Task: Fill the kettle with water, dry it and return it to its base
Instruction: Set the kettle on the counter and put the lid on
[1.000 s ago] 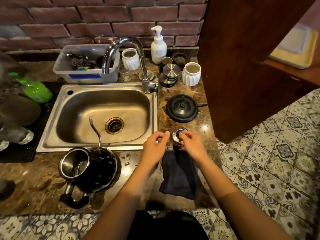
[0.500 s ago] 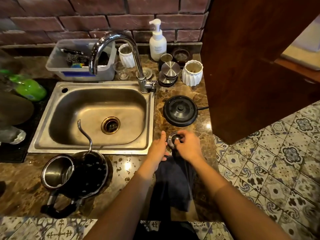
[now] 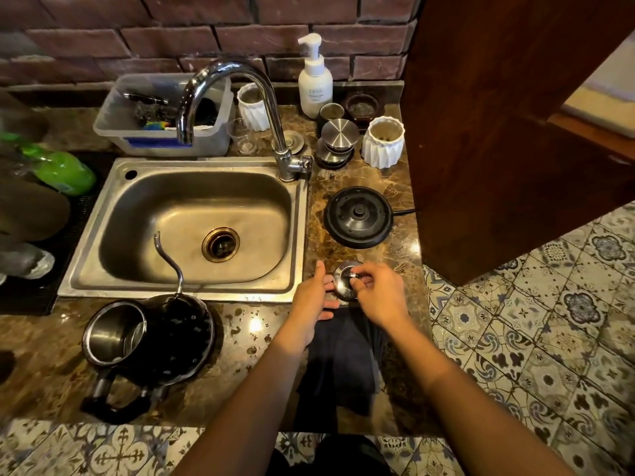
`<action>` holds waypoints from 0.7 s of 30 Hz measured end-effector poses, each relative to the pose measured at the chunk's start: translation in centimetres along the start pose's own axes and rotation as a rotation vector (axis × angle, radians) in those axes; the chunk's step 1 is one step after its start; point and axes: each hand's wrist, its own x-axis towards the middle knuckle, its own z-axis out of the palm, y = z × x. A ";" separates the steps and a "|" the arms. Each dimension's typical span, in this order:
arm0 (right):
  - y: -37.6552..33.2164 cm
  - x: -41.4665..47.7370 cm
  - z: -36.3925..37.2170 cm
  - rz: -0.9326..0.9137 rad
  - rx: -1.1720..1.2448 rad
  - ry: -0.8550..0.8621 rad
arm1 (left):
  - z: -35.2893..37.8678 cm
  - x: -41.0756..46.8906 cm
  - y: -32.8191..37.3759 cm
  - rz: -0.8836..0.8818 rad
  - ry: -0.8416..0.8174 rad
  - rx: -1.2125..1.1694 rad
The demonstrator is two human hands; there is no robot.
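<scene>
Right hand [image 3: 378, 293] pinches the lid [image 3: 343, 280] by its knob above the dark cloth [image 3: 340, 355]; left hand [image 3: 311, 297], fingers straight, steadies its edge. The kettle [image 3: 151, 341] lies tipped beside the sink [image 3: 103, 269], well apart from its base [image 3: 359, 216]. Best to turn the lid slowly and dry it all round.

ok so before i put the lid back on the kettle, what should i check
1. Lid held: ok. The right hand pinches the knob of the lid; the left hand rests against its edge.
2. Kettle mouth free: ok. The kettle sits open on the counter.
3. Water inside: cannot tell from this angle.
4. Kettle dry: not ok. Drops speckle its black body.
5. Base free: ok. Nothing sits on the base.
6. Tap off: ok. No water runs from the tap.
</scene>
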 end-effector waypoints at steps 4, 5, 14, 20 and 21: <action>-1.1 -1.2 -0.4 -0.040 0.030 0.007 | -1.2 -1.0 -0.4 0.027 -0.005 -0.044; -1.4 -1.5 -0.5 -0.045 0.040 0.008 | -1.6 -1.3 -0.4 0.038 -0.006 -0.054; -5.0 -5.0 0.2 -0.135 0.115 0.040 | -6.3 -5.2 -1.0 0.107 0.024 -0.174; -8.2 -7.8 0.7 -0.171 0.143 0.049 | -9.9 -8.3 -1.6 0.186 0.041 -0.206; -8.7 -8.4 0.9 -0.181 0.154 0.056 | -10.6 -8.7 -1.7 0.201 0.048 -0.193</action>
